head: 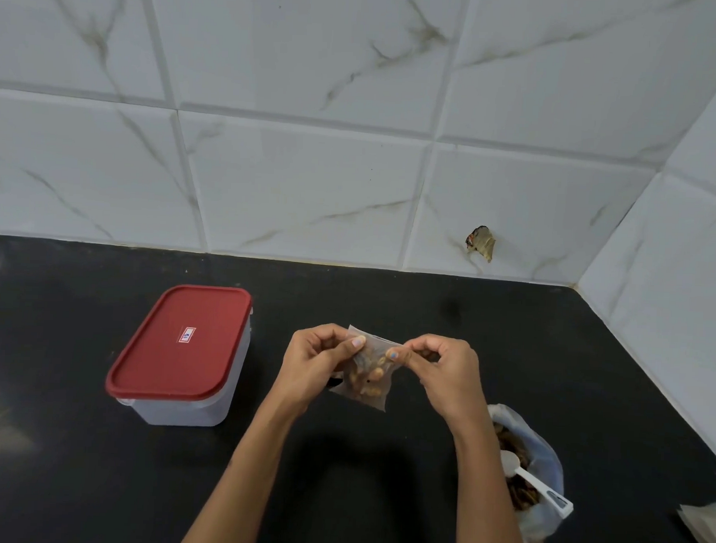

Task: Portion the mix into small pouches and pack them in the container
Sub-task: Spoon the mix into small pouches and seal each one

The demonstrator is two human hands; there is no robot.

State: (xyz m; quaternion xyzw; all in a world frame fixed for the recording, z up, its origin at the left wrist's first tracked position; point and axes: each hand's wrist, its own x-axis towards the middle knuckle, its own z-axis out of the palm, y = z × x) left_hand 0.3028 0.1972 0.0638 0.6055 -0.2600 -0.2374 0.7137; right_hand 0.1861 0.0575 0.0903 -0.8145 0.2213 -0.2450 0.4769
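The left hand point(316, 361) and right hand point(440, 365) are each pinching a top corner of the small pouch point(367, 373), holding it above the black counter point(381, 475); the pouch is hanging with its mouth up and nut mix sagging low, its long axis near vertical; it is looking light, soft and slippery, so the top edge is seeming the best hold; the lidded container point(179, 354) is sitting to the left, the mix bag point(531, 480) with its scoop point(535, 480) at the right
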